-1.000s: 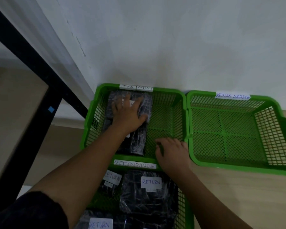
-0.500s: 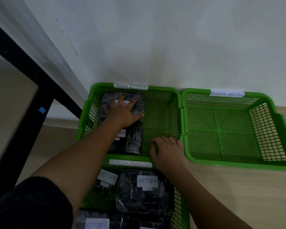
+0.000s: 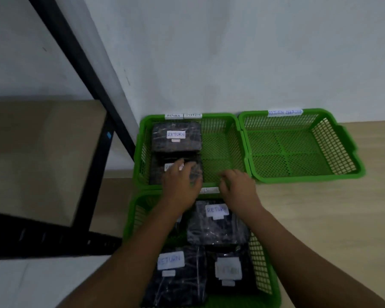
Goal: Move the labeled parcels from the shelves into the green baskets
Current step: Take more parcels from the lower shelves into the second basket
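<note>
Head view. Three green mesh baskets sit on the wooden floor against a white wall.

- **Back-left basket**: tags on its far rim read "RETURN" and "OVERDUE". It holds two black wrapped parcels along its left side.
  - The far parcel lies flat with a white "RETURN" label facing up.
  - The second parcel lies just in front of it, touching it, with its label half covered.
- **Left hand**: lies on top of the second parcel with fingers spread and fairly flat, not wrapped round it. It is motion-blurred.
- **Right hand**: sits at the near rim of the back-left basket with fingers bent down over the edge. It is blurred, so I cannot tell whether it grips the rim or only rests there.
- **Back-right basket**: touches the back-left one side by side, and its far-rim tag reads "RETURN OVERDUE".
- **Near basket**: sits below the hands and holds more black parcels.
  - The upper parcel is labelled "RETURN".
  - The lower-left parcel is labelled "RETURN".
  - The lower-right parcel has a label too blurred to read.
- **Left of the view**: a black shelf frame and a tan shelf board.
</note>
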